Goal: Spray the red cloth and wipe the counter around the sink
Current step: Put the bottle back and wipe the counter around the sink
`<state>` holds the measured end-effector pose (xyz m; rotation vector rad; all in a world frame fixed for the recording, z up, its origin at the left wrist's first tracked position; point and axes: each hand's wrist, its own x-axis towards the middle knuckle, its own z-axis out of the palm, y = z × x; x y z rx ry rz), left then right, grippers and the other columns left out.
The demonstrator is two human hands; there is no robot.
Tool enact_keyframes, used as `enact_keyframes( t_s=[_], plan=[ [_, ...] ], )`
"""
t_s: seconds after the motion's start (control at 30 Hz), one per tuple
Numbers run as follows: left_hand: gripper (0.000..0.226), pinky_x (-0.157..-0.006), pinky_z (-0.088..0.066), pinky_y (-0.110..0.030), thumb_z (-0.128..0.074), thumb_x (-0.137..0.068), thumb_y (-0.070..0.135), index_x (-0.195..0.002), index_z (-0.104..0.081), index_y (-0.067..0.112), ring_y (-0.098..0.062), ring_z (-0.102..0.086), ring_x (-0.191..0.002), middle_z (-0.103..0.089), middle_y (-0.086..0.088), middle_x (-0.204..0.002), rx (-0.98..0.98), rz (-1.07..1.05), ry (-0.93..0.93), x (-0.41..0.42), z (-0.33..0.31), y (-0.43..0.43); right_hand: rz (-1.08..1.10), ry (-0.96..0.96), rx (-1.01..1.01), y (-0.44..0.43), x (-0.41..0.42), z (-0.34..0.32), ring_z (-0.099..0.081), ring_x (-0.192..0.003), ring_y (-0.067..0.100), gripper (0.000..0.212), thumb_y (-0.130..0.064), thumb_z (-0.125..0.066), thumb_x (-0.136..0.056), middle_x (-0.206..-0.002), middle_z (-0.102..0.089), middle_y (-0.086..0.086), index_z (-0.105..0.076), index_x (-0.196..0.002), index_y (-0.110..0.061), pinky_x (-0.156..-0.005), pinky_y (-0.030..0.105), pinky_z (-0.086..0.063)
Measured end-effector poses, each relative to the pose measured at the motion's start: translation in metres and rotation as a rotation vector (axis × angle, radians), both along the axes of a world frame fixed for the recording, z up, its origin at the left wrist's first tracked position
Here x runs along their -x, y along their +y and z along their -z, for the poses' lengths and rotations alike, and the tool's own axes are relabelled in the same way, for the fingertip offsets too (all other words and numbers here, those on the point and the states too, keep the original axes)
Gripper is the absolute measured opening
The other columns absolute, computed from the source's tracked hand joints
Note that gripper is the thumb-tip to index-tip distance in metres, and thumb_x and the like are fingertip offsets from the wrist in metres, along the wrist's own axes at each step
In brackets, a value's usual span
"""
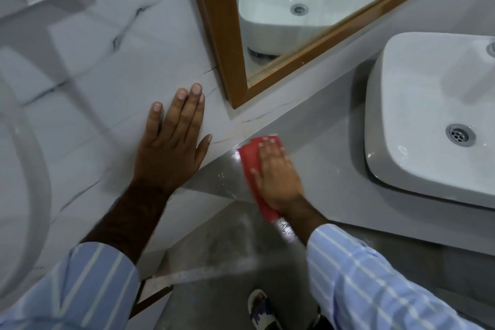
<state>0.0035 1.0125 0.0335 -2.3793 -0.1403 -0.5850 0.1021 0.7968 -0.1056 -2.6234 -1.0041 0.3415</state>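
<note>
Currently wiping: right hand (pixel 278 177) lies flat, fingers together and stretched out, palm pressing the folded red cloth (pixel 253 182) onto the grey counter (pixel 329 158), so the whole palm spreads pressure across the cloth. Cloth sits at about 9 o'clock from the white basin (pixel 428 120), near the back corner where counter meets the marble-look wall tile (pixel 107 75); its far edge is just short of the wall joint, its near end sticks out under the wrist. Left hand (pixel 174 147) is spread flat against the wall tile at 9 o'clock of the cloth, fingers extended and mostly together, holding nothing, probably a brace while leaning in. Wet sheen shows on the counter beside the cloth and near the front edge, so that strip looks already wiped. Wood-framed mirror (pixel 235 61) stands at 12 o'clock of the cloth. Spray bottle not in view. Counter behind and right of the basin likely remains.
</note>
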Motion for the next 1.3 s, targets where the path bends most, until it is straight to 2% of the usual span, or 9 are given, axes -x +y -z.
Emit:
enact_keyframes(
  t_s=[0.13, 0.27, 0.47, 0.63, 0.77, 0.9, 1.03, 1.2, 1.3],
  plan=[
    [0.079, -0.127, 0.007, -0.049, -0.032, -0.107, 0.052, -0.165, -0.010, 0.002, -0.031, -0.005, -0.157, -0.001, -0.016, -0.171, -0.038, 0.006, 0.007, -0.001, 0.002, 0.003, -0.368, -0.097, 0.021, 0.044, 0.036, 0.003, -0.012, -0.161, 0.031, 0.072, -0.051, -0.024, -0.109, -0.173, -0.019, 0.015, -0.017, -0.164, -0.004, -0.126, 0.038, 0.008],
    [0.080, -0.127, 0.008, -0.050, -0.033, -0.107, 0.052, -0.165, -0.011, 0.002, -0.031, -0.008, -0.157, -0.003, -0.015, -0.171, -0.045, -0.006, 0.003, -0.001, 0.001, 0.002, -0.584, -0.128, 0.056, 0.034, 0.047, 0.016, -0.015, -0.160, 0.031, 0.073, -0.050, -0.025, -0.108, -0.172, -0.021, 0.016, -0.018, -0.164, -0.004, -0.131, 0.046, -0.011],
    [0.079, -0.128, 0.009, -0.048, -0.035, -0.107, 0.051, -0.166, -0.012, 0.003, -0.030, -0.008, -0.158, -0.003, -0.014, -0.172, -0.014, 0.002, -0.003, 0.000, -0.003, 0.000, -0.145, -0.081, 0.010, -0.049, 0.019, 0.013, -0.014, -0.161, 0.026, 0.072, -0.050, -0.035, -0.107, -0.172, -0.021, 0.013, -0.023, -0.163, -0.007, -0.129, 0.049, -0.019],
    [0.079, -0.128, 0.012, -0.048, -0.034, -0.107, 0.051, -0.166, -0.009, 0.004, -0.029, -0.001, -0.159, 0.001, -0.012, -0.172, 0.039, -0.029, 0.001, -0.001, -0.001, -0.006, 0.195, -0.091, 0.090, -0.051, 0.027, 0.010, -0.013, -0.160, 0.032, 0.070, -0.048, -0.028, -0.109, -0.172, -0.019, 0.017, -0.019, -0.164, -0.004, -0.131, 0.047, -0.009],
    [0.079, -0.127, 0.015, -0.048, -0.032, -0.108, 0.051, -0.166, -0.006, 0.004, -0.029, 0.003, -0.159, 0.004, -0.013, -0.172, 0.053, -0.030, 0.027, 0.000, -0.002, -0.005, -0.048, 0.021, -0.048, 0.017, 0.050, 0.008, -0.023, -0.158, 0.034, 0.073, -0.043, -0.045, -0.104, -0.168, -0.030, 0.020, -0.028, -0.160, 0.000, -0.130, 0.051, -0.013],
    [0.078, -0.126, 0.020, -0.046, -0.029, -0.109, 0.050, -0.166, -0.004, 0.003, -0.028, 0.008, -0.159, 0.003, -0.014, -0.173, 0.037, -0.033, 0.070, 0.001, -0.003, -0.003, -0.279, -0.047, -0.034, 0.025, 0.050, 0.012, -0.020, -0.159, 0.032, 0.072, -0.049, -0.030, -0.108, -0.169, -0.029, 0.018, -0.026, -0.161, 0.000, -0.130, 0.048, -0.017],
    [0.078, -0.127, 0.019, -0.044, -0.031, -0.108, 0.049, -0.166, -0.003, 0.005, -0.025, 0.012, -0.160, 0.001, -0.013, -0.174, 0.079, -0.037, 0.082, 0.003, -0.006, -0.003, -0.116, -0.046, -0.037, -0.047, 0.029, 0.016, -0.018, -0.160, 0.027, 0.073, -0.049, -0.038, -0.105, -0.171, -0.026, 0.014, -0.027, -0.162, -0.005, -0.130, 0.047, -0.016],
    [0.078, -0.128, 0.016, -0.046, -0.033, -0.108, 0.049, -0.166, -0.004, 0.005, -0.026, 0.009, -0.161, -0.002, -0.013, -0.174, 0.117, -0.030, 0.077, 0.002, -0.007, -0.006, 0.096, -0.146, 0.093, -0.183, -0.003, 0.018, -0.018, -0.160, 0.027, 0.071, -0.047, -0.034, -0.106, -0.172, -0.022, 0.014, -0.024, -0.163, -0.005, -0.128, 0.049, -0.023],
    [0.078, -0.128, 0.014, -0.047, -0.035, -0.108, 0.047, -0.166, -0.006, 0.005, -0.027, 0.006, -0.161, -0.006, -0.013, -0.174, 0.112, -0.036, 0.048, 0.002, -0.005, -0.008, 0.274, -0.139, 0.131, -0.206, -0.006, 0.013, -0.023, -0.159, 0.028, 0.071, -0.045, -0.029, -0.106, -0.171, -0.022, 0.016, -0.024, -0.162, -0.003, -0.129, 0.048, -0.021]
  ],
)
